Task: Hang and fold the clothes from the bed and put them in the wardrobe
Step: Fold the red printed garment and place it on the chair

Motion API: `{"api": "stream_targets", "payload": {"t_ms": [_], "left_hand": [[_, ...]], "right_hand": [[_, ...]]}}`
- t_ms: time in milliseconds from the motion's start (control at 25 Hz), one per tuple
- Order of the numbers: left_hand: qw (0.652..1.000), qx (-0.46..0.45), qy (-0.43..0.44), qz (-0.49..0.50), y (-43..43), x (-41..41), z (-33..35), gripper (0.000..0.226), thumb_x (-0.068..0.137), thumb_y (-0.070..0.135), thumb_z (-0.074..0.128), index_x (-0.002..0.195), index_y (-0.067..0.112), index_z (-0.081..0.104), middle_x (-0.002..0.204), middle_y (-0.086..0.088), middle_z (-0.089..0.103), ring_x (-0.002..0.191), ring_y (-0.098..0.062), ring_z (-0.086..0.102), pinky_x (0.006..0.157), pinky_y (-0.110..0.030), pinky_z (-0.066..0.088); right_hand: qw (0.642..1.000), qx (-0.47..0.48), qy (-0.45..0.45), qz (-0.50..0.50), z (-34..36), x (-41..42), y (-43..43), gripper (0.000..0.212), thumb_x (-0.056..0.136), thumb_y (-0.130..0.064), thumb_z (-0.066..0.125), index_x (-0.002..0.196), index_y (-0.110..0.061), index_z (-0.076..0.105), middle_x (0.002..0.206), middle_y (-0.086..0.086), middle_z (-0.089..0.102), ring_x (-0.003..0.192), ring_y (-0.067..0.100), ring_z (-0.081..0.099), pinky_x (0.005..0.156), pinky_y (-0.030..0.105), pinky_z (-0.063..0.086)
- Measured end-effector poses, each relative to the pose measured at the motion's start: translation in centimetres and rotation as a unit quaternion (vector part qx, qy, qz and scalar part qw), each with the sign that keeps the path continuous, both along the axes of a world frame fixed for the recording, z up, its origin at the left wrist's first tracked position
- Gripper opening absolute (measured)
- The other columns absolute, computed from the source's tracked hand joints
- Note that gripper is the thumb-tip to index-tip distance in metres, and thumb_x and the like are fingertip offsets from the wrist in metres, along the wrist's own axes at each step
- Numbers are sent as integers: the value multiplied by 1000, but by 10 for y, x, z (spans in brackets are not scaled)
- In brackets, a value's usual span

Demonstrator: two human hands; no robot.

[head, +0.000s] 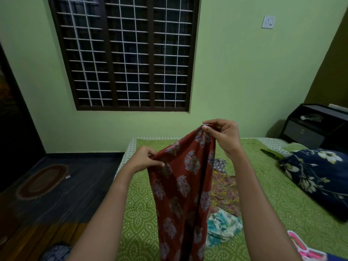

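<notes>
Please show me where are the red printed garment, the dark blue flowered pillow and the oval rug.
red printed garment (180, 187): head view, middle of the hanging cloth.
dark blue flowered pillow (318, 178): head view, middle of its upper face.
oval rug (42, 181): head view, its centre.

1 head-worn wide-angle camera looks forward and down, close over the bed (273, 185), toward the window (124, 53).

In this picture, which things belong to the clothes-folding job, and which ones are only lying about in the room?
Job: red printed garment, pinched by left hand and right hand; yellow floral garment, teal-white garment and pink hanger on the bed.
Lying about: blue floral pillow, oval rug, bedside cabinet, wall socket.
</notes>
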State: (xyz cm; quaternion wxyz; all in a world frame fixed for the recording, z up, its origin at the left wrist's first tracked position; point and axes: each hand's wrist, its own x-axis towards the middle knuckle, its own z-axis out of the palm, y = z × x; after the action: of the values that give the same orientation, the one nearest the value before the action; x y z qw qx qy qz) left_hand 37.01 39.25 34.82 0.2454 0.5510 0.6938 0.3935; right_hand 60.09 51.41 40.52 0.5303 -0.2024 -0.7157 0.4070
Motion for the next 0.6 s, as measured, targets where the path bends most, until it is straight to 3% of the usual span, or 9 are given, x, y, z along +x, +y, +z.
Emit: {"api": "stream_targets", "payload": {"t_ms": [80, 160, 240, 320, 400, 480, 520, 600], "left_hand": [[999, 3, 40, 13, -3, -9, 9, 18, 63, 16, 85, 63, 8, 69, 63, -10, 60, 61, -17, 55, 58, -30, 45], [999, 24, 39, 20, -7, -12, 21, 21, 61, 16, 86, 69, 2, 72, 65, -14, 60, 62, -19, 56, 59, -30, 46], [993, 88, -72, 28, -10, -7, 32, 10, 64, 6, 82, 65, 6, 71, 63, -9, 64, 63, -18, 61, 60, -29, 53], [969, 169, -177, 24, -11, -1, 40, 17, 67, -2, 76, 64, 15, 73, 62, -2, 67, 65, -15, 63, 62, -26, 57], [958, 185, -216, 21, -9, -3, 41, 24, 72, 0, 72, 88, 17, 72, 69, -4, 63, 74, -15, 62, 73, -27, 58], [983, 106, -146, 32, -9, -7, 45, 37, 78, 5, 70, 113, 15, 62, 80, -7, 61, 83, -17, 63, 81, -28, 55], [995, 65, -66, 46, -9, -10, 46, 30, 80, 8, 69, 110, 11, 65, 85, -8, 64, 86, -19, 64, 81, -30, 55], [991, 67, 52, 104, -10, -10, 47, 13, 83, 16, 69, 93, 9, 70, 87, -8, 68, 86, -24, 63, 80, -38, 54]], "right_hand": [[999, -5, -6, -46, -3, 7, 8, 23, 76, -1, 72, 99, 1, 69, 64, -17, 69, 66, -1, 66, 64, 12, 52], [997, -7, -6, -82, -6, 12, 14, 26, 76, -2, 72, 101, 3, 68, 63, -20, 68, 64, -4, 64, 63, 11, 52], [993, -20, 15, -116, -9, 14, 18, 29, 78, -5, 71, 107, -3, 66, 66, -17, 68, 63, -7, 63, 64, 11, 52], [986, -14, 24, -166, -9, 14, 20, 31, 80, -9, 71, 110, -5, 65, 78, -4, 69, 66, -8, 62, 70, 15, 54], [975, 23, -3, -221, -10, 11, 20, 26, 80, -15, 72, 103, -1, 69, 87, 8, 71, 71, 3, 62, 72, 24, 53], [963, 65, -67, -252, -12, 11, 18, 24, 82, -21, 70, 95, 0, 71, 87, 12, 71, 76, 14, 61, 74, 30, 50], [953, 85, -115, -266, -15, 11, 18, 26, 84, -25, 68, 93, -1, 71, 87, 11, 71, 77, 17, 61, 73, 32, 51], [939, 90, -182, -279, -19, 11, 15, 30, 86, -32, 64, 93, -3, 70, 83, 10, 71, 72, 20, 62, 69, 33, 51]]}}
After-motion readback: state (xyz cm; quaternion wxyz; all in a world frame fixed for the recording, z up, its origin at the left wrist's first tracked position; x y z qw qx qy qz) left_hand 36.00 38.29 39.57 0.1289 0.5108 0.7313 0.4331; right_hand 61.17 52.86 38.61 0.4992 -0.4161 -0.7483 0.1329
